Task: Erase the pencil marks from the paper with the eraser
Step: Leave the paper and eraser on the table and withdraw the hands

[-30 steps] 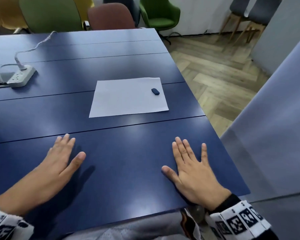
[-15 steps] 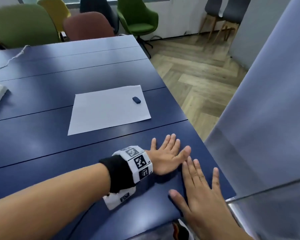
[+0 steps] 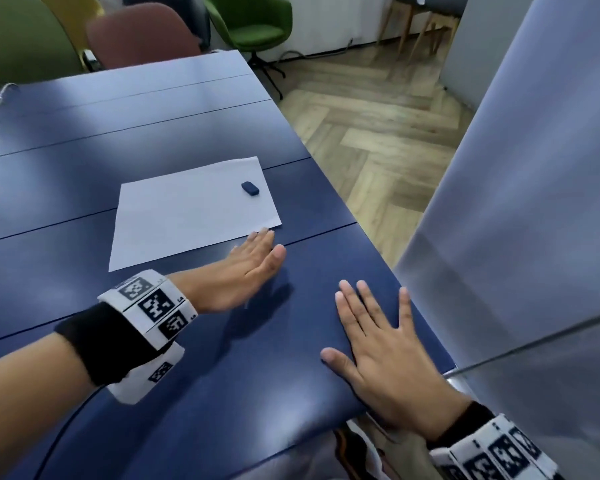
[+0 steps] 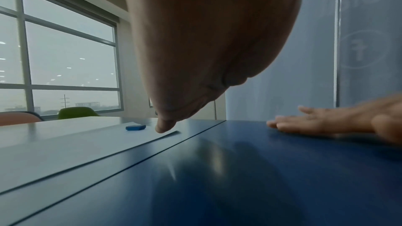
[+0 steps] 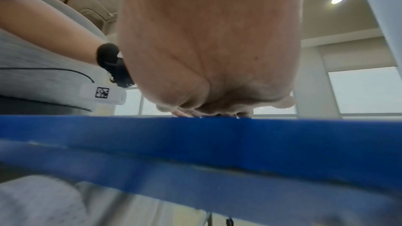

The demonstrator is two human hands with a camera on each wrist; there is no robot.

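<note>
The left hand [image 3: 246,268] has swung across from the near left, fingers straight, tips now at the paper [image 3: 191,209] near corner; the right hand [image 3: 392,362] stays flat on the table [image 3: 84,140], holding nothing. The eraser [image 3: 250,188] lies untouched on the sheet's far right; erasing hasn't begun

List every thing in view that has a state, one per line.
paper: flat on the table, unheld
eraser: lying on the paper, untouched
left hand: open, fingertips at the paper's near corner
right hand: open, flat on the table
</note>
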